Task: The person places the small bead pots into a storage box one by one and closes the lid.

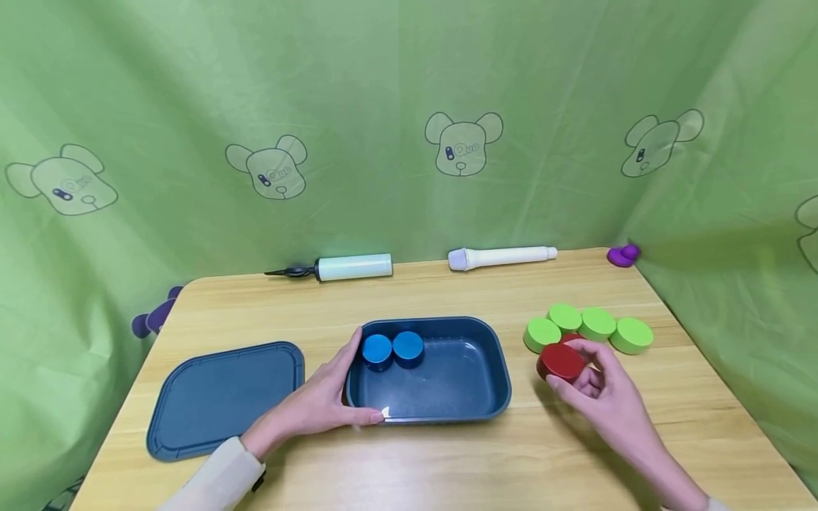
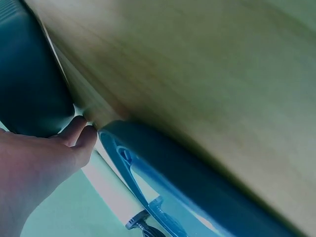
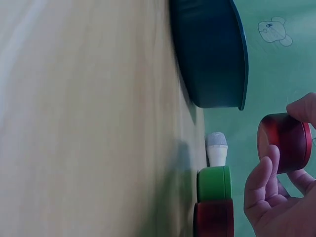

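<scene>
I see on my remote feed the right grip pinching a red cylinder above the counter, at three o'clock from the dark-blue box. The left grip is unclenched, its extended fingers resting against the box's nine o'clock end, thumb on the near rim. Inside, two blue cylinders stand at ten o'clock. Four green cylinders and a second red cylinder, partly hidden, sit between two and three o'clock.

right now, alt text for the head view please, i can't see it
A right hand holds a red cylinder near four green ones on a wooden table. The left hand touches an open blue box holding two blue cylinders.
</scene>
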`<state>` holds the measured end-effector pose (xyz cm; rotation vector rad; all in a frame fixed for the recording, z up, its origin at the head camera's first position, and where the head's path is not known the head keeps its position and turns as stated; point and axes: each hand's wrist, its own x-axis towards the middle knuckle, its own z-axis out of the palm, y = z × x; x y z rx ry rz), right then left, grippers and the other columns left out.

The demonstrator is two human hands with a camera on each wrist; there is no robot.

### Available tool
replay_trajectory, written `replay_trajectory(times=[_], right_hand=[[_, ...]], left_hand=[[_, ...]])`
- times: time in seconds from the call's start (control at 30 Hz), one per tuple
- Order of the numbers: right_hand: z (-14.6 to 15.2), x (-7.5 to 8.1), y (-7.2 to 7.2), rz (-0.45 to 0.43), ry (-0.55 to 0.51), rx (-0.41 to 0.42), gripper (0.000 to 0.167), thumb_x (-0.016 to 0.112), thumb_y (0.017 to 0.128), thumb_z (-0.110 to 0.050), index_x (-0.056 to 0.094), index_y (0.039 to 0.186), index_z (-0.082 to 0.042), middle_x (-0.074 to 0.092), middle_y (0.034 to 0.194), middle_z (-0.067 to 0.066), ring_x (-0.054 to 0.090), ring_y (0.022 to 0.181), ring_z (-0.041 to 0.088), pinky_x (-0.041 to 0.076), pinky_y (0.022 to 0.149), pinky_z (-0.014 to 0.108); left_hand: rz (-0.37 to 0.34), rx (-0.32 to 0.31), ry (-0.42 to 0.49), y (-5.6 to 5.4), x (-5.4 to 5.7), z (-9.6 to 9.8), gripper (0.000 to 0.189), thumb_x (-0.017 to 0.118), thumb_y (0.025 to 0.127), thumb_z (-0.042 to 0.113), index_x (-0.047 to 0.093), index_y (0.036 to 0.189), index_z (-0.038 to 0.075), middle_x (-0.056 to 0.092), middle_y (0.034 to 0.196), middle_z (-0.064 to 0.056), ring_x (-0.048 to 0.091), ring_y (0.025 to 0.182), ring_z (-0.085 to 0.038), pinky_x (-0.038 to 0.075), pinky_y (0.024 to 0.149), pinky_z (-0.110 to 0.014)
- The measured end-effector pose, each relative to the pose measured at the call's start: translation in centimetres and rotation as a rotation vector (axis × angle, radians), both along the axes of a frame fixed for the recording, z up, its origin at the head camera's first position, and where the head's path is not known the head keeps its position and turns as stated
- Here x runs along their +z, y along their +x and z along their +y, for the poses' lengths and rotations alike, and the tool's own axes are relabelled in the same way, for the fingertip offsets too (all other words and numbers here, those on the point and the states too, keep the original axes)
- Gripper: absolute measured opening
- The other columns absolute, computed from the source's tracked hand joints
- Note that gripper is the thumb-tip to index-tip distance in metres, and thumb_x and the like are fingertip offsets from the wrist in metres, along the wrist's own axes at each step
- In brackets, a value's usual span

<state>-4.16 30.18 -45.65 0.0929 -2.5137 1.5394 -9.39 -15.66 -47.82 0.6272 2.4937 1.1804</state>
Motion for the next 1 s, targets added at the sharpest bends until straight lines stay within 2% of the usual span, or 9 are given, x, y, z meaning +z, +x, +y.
replay_trajectory(times=[0.27,0.53,0.8,1.0], right_hand=[[-1.3,0.6,-0.9,0.018,-0.036,0.027,0.065,0.087,0.093,0.0,0.053,0.148,-0.003,0.067,0.106,0.009,0.057,0.08,0.013,0.05,0.064,0.02],[-2.2,0.6,-1.8,0.084,0.002,0.056,0.066,0.089,0.089,0.002,0.058,0.147,-0.005,0.061,0.092,0.013,0.052,0.074,0.015,0.044,0.06,0.025],[-2.7,0.8,-2.2,0.041,0.024,0.084,0.062,0.09,0.091,-0.006,0.062,0.146,-0.009,0.061,0.082,0.008,0.057,0.069,0.018,0.048,0.059,0.025],[-3.3,0.8,-2.5,0.034,0.013,0.088,0.061,0.092,0.09,-0.007,0.064,0.144,-0.008,0.059,0.082,0.011,0.057,0.071,0.019,0.048,0.062,0.025]], left_hand=[[-0.009,0.009,0.003,0.1,0.2,0.0,0.132,0.09,0.087,0.058,-0.005,0.176,0.036,0.008,0.181,0.005,0.016,0.165,-0.028,0.025,0.126,-0.063],[-0.006,0.012,-0.006,0.1,0.3,0.1,0.132,0.09,0.087,0.057,-0.005,0.176,0.036,0.008,0.181,0.005,0.016,0.165,-0.028,0.025,0.126,-0.063],[-0.004,0.009,-0.004,0.1,0.3,0.1,0.131,0.09,0.088,0.056,-0.004,0.177,0.033,0.008,0.181,0.003,0.016,0.165,-0.03,0.025,0.125,-0.064],[-0.004,0.004,-0.007,0.1,0.2,0.2,0.132,0.09,0.087,0.058,-0.005,0.177,0.033,0.007,0.181,0.004,0.016,0.165,-0.03,0.024,0.126,-0.064]])
